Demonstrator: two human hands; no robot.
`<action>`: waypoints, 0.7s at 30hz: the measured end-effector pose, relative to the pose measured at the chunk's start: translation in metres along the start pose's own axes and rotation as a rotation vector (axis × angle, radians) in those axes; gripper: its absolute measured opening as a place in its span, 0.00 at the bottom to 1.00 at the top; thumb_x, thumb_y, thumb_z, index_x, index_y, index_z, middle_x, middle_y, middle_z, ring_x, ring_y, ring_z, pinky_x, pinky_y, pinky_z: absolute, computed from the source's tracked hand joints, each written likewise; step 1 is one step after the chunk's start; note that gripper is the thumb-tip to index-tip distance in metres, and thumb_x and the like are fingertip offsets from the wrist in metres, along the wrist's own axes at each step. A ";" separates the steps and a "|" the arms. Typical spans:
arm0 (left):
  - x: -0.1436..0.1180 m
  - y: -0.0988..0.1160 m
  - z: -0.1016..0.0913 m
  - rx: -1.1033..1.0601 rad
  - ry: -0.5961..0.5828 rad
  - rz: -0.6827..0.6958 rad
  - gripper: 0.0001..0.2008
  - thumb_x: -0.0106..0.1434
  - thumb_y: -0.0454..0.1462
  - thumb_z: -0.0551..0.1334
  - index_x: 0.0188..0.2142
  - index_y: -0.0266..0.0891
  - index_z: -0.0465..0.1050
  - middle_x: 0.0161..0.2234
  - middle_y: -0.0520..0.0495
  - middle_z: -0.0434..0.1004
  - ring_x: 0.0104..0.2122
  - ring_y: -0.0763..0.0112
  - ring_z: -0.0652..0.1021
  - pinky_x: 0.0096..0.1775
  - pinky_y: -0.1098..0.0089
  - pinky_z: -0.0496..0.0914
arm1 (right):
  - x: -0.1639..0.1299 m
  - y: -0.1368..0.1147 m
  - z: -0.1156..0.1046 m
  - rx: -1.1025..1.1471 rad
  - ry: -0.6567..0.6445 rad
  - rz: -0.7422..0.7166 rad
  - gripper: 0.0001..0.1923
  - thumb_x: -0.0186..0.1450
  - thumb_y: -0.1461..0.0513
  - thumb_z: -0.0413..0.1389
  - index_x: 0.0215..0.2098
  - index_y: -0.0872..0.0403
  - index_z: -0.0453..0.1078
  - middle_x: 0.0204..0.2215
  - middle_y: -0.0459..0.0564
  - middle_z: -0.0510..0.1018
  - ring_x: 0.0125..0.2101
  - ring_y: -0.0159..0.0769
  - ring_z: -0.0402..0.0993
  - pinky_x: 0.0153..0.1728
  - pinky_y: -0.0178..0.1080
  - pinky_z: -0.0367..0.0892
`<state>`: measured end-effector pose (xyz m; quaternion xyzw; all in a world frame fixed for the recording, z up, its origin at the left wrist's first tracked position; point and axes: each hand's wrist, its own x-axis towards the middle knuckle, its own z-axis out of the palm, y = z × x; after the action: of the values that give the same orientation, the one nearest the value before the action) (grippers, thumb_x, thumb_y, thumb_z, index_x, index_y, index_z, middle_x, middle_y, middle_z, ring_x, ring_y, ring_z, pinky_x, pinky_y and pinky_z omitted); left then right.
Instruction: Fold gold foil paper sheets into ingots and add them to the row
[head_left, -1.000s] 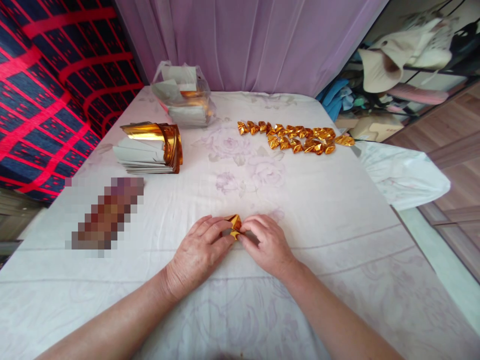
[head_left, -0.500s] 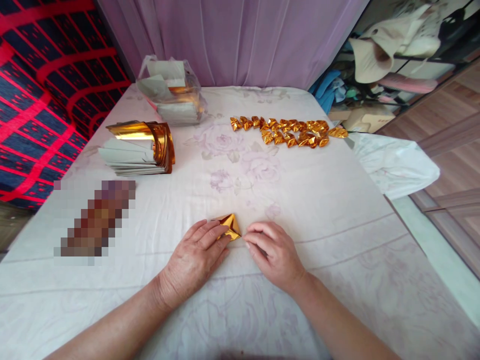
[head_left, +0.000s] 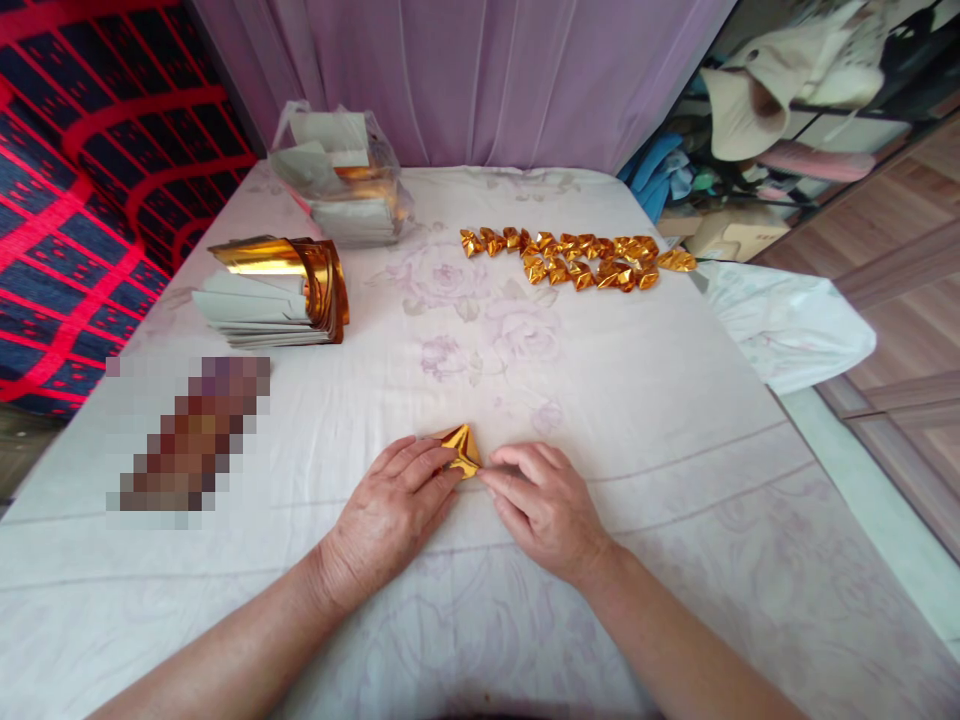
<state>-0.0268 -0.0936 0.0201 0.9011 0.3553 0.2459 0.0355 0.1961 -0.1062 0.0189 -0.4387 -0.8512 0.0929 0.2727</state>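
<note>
The gold foil paper (head_left: 459,450) lies on the white floral sheet (head_left: 675,420), pinned by the left hand (head_left: 390,510) while the right hand (head_left: 544,505) pinches its near corner; even fingertip pressure should keep creases sharp. Folded gold pieces (head_left: 577,260), a foil stack (head_left: 274,292) and a plastic bag (head_left: 341,175) sit well apart, obstructing nothing.

A bed (head_left: 660,400) in a pale floral sheet carries everything. On it lie a stack of gold foil sheets (head_left: 274,293), a plastic bag (head_left: 341,175), folded gold pieces (head_left: 577,258) in rows, and one gold piece (head_left: 460,450).
</note>
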 end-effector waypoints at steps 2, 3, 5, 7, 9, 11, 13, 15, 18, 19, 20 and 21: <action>0.000 0.000 0.000 -0.005 0.000 -0.002 0.11 0.68 0.34 0.58 0.48 0.38 0.75 0.46 0.43 0.78 0.50 0.58 0.76 0.52 0.53 0.73 | 0.000 0.000 0.000 -0.006 -0.004 0.000 0.14 0.67 0.66 0.51 0.45 0.51 0.76 0.40 0.52 0.76 0.40 0.39 0.69 0.42 0.44 0.67; 0.000 0.001 0.000 -0.008 -0.001 -0.004 0.11 0.68 0.34 0.57 0.48 0.38 0.75 0.46 0.43 0.78 0.50 0.58 0.76 0.51 0.53 0.73 | 0.000 0.000 0.000 -0.009 -0.005 -0.002 0.14 0.67 0.66 0.51 0.45 0.51 0.76 0.40 0.52 0.76 0.40 0.39 0.69 0.41 0.44 0.67; 0.001 0.001 0.000 -0.011 0.006 -0.008 0.11 0.69 0.34 0.57 0.47 0.37 0.76 0.46 0.43 0.78 0.50 0.58 0.76 0.51 0.53 0.73 | 0.000 0.000 0.000 -0.008 -0.011 -0.005 0.13 0.66 0.66 0.51 0.45 0.52 0.76 0.40 0.52 0.76 0.40 0.40 0.69 0.41 0.45 0.67; 0.002 0.002 0.000 -0.012 0.013 -0.011 0.11 0.69 0.34 0.56 0.47 0.37 0.76 0.45 0.43 0.79 0.49 0.59 0.76 0.51 0.53 0.74 | 0.000 0.000 -0.001 -0.002 -0.020 0.000 0.13 0.66 0.67 0.52 0.44 0.52 0.76 0.40 0.52 0.76 0.40 0.40 0.69 0.41 0.45 0.67; 0.002 0.002 0.000 -0.016 0.018 -0.012 0.11 0.69 0.34 0.57 0.47 0.37 0.76 0.45 0.42 0.79 0.49 0.59 0.76 0.51 0.54 0.74 | 0.001 0.000 -0.001 0.000 -0.027 0.006 0.14 0.66 0.67 0.51 0.45 0.52 0.76 0.40 0.52 0.76 0.40 0.40 0.69 0.42 0.45 0.68; 0.003 0.002 0.000 -0.020 0.023 -0.013 0.11 0.69 0.34 0.57 0.47 0.37 0.75 0.45 0.42 0.79 0.49 0.59 0.77 0.50 0.54 0.74 | 0.001 0.000 -0.001 -0.005 -0.029 0.010 0.14 0.66 0.66 0.51 0.45 0.51 0.76 0.40 0.52 0.76 0.40 0.40 0.69 0.42 0.45 0.68; 0.003 0.002 0.000 -0.023 0.025 -0.012 0.11 0.69 0.34 0.57 0.47 0.37 0.75 0.45 0.42 0.78 0.49 0.59 0.77 0.50 0.55 0.75 | 0.001 0.000 0.000 -0.011 -0.026 0.010 0.14 0.66 0.66 0.51 0.46 0.51 0.76 0.41 0.52 0.76 0.40 0.40 0.69 0.42 0.45 0.68; 0.003 0.002 0.000 -0.025 0.024 -0.010 0.11 0.69 0.34 0.56 0.47 0.36 0.75 0.45 0.42 0.78 0.49 0.59 0.77 0.50 0.55 0.75 | 0.001 0.000 0.000 -0.016 -0.027 0.007 0.14 0.66 0.67 0.52 0.45 0.52 0.76 0.41 0.52 0.76 0.40 0.40 0.69 0.42 0.46 0.68; 0.002 0.001 0.000 -0.029 0.020 -0.014 0.11 0.69 0.34 0.56 0.47 0.36 0.75 0.46 0.42 0.78 0.49 0.59 0.77 0.50 0.55 0.75 | 0.001 0.000 0.000 -0.019 -0.037 0.004 0.13 0.66 0.67 0.52 0.45 0.53 0.76 0.40 0.53 0.76 0.40 0.41 0.69 0.42 0.45 0.67; 0.002 0.001 0.000 -0.031 0.019 -0.016 0.11 0.69 0.34 0.56 0.47 0.36 0.75 0.46 0.42 0.78 0.49 0.59 0.77 0.50 0.55 0.75 | 0.001 0.000 0.000 -0.019 -0.040 0.006 0.13 0.66 0.67 0.52 0.45 0.53 0.75 0.40 0.53 0.76 0.40 0.40 0.69 0.42 0.45 0.67; 0.002 0.001 0.000 -0.034 0.018 -0.018 0.11 0.69 0.34 0.56 0.47 0.37 0.75 0.46 0.42 0.78 0.49 0.59 0.77 0.50 0.55 0.75 | 0.001 0.000 0.000 -0.020 -0.040 0.007 0.13 0.66 0.67 0.52 0.45 0.52 0.75 0.41 0.52 0.76 0.40 0.40 0.69 0.42 0.45 0.67; 0.002 0.001 0.000 -0.038 0.016 -0.020 0.11 0.69 0.34 0.56 0.47 0.37 0.75 0.46 0.42 0.77 0.49 0.59 0.77 0.50 0.55 0.75 | 0.001 0.000 0.000 -0.020 -0.039 0.008 0.14 0.66 0.66 0.52 0.46 0.52 0.75 0.41 0.52 0.76 0.40 0.40 0.69 0.42 0.45 0.67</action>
<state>-0.0251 -0.0933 0.0213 0.8947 0.3596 0.2595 0.0522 0.1956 -0.1059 0.0197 -0.4430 -0.8555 0.0937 0.2513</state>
